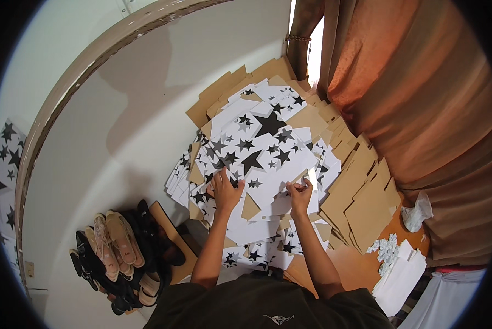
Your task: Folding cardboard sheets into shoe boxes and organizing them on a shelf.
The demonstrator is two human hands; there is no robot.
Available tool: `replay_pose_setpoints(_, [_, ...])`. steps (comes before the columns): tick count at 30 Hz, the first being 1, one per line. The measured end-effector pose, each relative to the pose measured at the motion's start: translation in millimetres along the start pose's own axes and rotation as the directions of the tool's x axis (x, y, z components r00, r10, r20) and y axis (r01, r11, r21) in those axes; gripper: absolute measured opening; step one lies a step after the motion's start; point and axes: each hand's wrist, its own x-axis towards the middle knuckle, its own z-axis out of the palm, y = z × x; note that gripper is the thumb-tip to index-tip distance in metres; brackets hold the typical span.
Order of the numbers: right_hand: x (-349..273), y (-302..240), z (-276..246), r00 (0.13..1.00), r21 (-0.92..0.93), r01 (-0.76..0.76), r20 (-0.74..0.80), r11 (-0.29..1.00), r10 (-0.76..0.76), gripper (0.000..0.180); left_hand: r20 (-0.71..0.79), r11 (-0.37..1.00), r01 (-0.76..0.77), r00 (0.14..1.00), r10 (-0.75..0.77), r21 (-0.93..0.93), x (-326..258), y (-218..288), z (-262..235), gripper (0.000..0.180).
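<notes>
A large heap of white paper pieces printed with black and grey stars (251, 162) lies in front of me, mixed with brown card pieces. My left hand (226, 193) rests on the heap's near left part, fingers and thumb apart, palm down on the printed paper. To its right, my right hand (299, 197) is closed in a pinch over a white piece. Beside its fingertips shows a narrow bright white strip (313, 179); whether the fingers grip this strip or a paper edge is unclear. A brown triangle of card (250, 207) shows between my hands.
Brown flat card pieces (361, 200) are stacked along the heap's right side, near an orange-brown curtain (410, 82). A clear plastic bag (417, 213), small patterned scraps (387, 252) and white sheets (402, 279) lie at right. Several shoes (117, 247) stand at lower left.
</notes>
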Motion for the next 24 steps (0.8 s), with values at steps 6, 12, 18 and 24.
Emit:
replay_pose_setpoints(6, [2, -2, 6, 0.977, 0.142, -0.159, 0.167, 0.977, 0.135, 0.032, 0.017, 0.999, -0.044, 0.999, 0.044, 0.030, -13, 13, 4, 0.093])
replay_pose_setpoints(12, [-17, -27, 12, 0.970, 0.280, -0.203, 0.188, 0.938, 0.154, 0.026, 0.217, 0.972, -0.233, 0.948, 0.232, -0.020, -47, 66, -23, 0.113])
replay_pose_setpoints(18, [-44, -76, -6, 0.970, 0.316, -0.048, 0.240, 0.948, -0.031, 0.026, 0.151, 0.918, -0.357, 0.911, 0.383, -0.173, -71, 91, -48, 0.103])
replay_pose_setpoints(24, [-92, -153, -49, 0.931, 0.354, 0.195, 0.226, 0.915, -0.286, 0.016, 0.063, 0.823, -0.416, 0.878, 0.474, -0.386, -113, 153, -94, 0.099])
